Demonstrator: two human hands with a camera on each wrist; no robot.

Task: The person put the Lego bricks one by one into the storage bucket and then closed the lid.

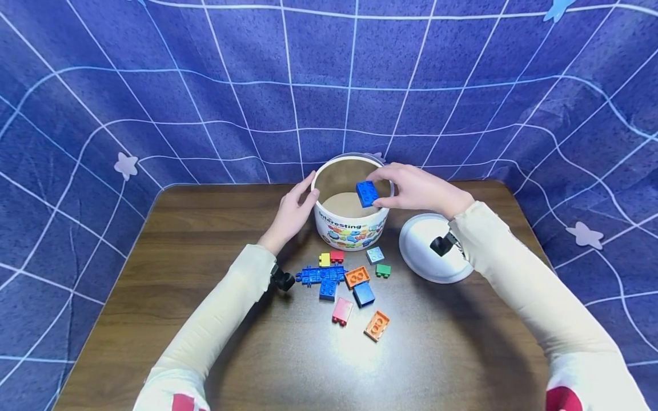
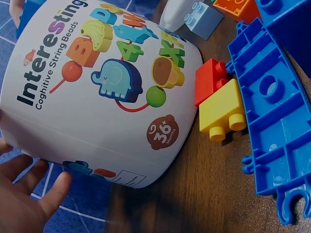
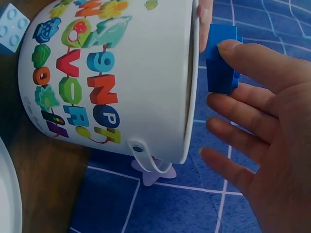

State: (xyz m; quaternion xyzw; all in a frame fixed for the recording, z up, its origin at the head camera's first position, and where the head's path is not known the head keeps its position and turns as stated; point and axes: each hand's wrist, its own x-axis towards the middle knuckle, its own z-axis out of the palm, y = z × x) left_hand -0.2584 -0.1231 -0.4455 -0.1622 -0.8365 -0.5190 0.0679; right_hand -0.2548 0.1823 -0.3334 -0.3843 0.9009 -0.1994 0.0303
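Note:
A white printed bucket (image 1: 349, 228) stands upright at the back of the table, its lid off. Over its mouth my right hand (image 1: 411, 185) pinches a blue toy brick (image 1: 366, 194) between thumb and fingers; the right wrist view shows the same blue brick (image 3: 222, 58) just above the rim. My left hand (image 1: 293, 214) rests against the bucket's left side with fingers spread. Before the bucket lie a blue toy train base (image 1: 320, 275), a yellow brick (image 2: 222, 109), a red brick (image 2: 210, 82), and several more bricks, among them an orange brick (image 1: 377, 325) and a pink brick (image 1: 341, 311).
The white round lid (image 1: 437, 268) lies on the table right of the bucket, partly under my right forearm. A small green brick (image 1: 382, 270) and a light blue brick (image 1: 374, 254) lie near the bucket's front. A blue gridded cloth (image 1: 231, 103) hangs behind the brown table (image 1: 195, 245).

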